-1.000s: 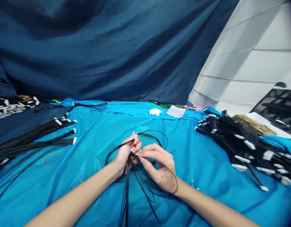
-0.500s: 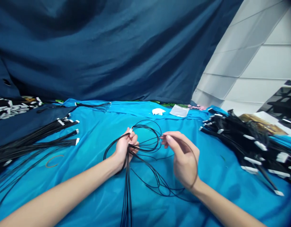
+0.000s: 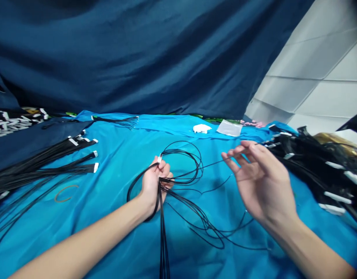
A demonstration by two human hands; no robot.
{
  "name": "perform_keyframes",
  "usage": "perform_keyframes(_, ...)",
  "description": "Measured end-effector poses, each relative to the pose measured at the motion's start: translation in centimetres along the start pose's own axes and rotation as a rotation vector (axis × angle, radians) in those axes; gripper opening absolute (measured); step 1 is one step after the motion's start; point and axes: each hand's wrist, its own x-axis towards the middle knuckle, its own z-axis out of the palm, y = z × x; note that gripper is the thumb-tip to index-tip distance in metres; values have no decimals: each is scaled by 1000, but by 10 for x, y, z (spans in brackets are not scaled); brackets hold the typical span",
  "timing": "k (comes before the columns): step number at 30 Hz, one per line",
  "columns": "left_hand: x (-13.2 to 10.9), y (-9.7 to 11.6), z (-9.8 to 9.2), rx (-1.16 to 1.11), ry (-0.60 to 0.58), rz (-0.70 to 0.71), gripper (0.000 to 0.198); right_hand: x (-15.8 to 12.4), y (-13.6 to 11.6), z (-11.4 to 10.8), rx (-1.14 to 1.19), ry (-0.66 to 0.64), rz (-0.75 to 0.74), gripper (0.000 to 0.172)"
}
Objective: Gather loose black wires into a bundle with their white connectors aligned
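A bundle of thin black wires (image 3: 163, 240) is gripped in my left hand (image 3: 155, 182), whose fingers are closed around it. A small white connector (image 3: 159, 159) sticks up at the fingertips, and some wires curve from it into a loop (image 3: 197, 164). To the right, my right hand (image 3: 261, 178) pinches a single black wire (image 3: 213, 164) between thumb and fingers, the other fingers loosely spread. That wire runs fairly straight back toward the left hand. Loose wires (image 3: 207, 224) with free ends trail over the blue cloth (image 3: 117, 232) between the two hands.
Black cable bundles with white connectors lie on the left (image 3: 65, 168) and on the right (image 3: 314, 170). A brown rubber band (image 3: 57, 195) rests at left. Toward the back are a wire bundle (image 3: 117, 121), a white lump (image 3: 201, 128) and a clear bag (image 3: 229, 128).
My right hand has moved right and slightly up, drawing the wire out straighter from the bundle. My left hand keeps its hold in nearly the same place. The view has shifted slightly.
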Motion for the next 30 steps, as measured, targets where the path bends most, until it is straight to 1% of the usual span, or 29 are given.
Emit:
perform_keyframes(3, -1, -1, 1, -11, 11, 10, 32, 2, -5, 0, 17, 22, -22, 11)
perform_keyframes(5, -2, -2, 1, -9, 16, 16, 31, 3, -8, 0, -1, 9, -51, 13)
perform_keyframes(8, -3, -5, 1, 1, 25, 22, 33, 2, -11, -1, -109, -31, -128, 17)
perform_keyframes(10, -3, -7, -1, 17, 37, 30, 35, 1, -12, -2, -232, -43, -241, 22)
perform_keyframes(12, -1, -10, -4, 38, 43, 55, 38, -1, -13, -1, -430, -77, -423, 21)
perform_keyframes(13, -1, -12, -5, 48, 42, 75, 40, -3, -14, 1, -548, -120, -530, 20)
perform_keyframes(14, 0, -13, -6, 56, 44, 96, 42, -5, -14, 4, -676, -196, -622, 20)
perform_keyframes(17, 2, -16, -8, 84, 67, 162, 45, -13, -8, 16, -943, -510, -844, 18)
perform_keyframes(19, 1, -17, -7, 106, 76, 218, 46, -17, 2, 25, -1072, -643, -980, 11)
perform_keyframes(20, 0, -18, -7, 118, 74, 243, 46, -19, 9, 28, -1128, -670, -1018, 9)
perform_keyframes(22, -3, -18, -5, 150, 63, 293, 46, -22, 22, 33, -1203, -686, -999, 16)
perform_keyframes(24, -6, -20, -4, 197, 32, 335, 45, -23, 33, 34, -1237, -673, -992, 20)
perform_keyframes(27, -11, -22, -4, 270, -23, 377, 45, -23, 42, 31, -1250, -624, -1051, 19)
perform_keyframes(30, -14, -25, -5, 310, -40, 379, 46, -23, 44, 28, -1249, -586, -1089, 18)
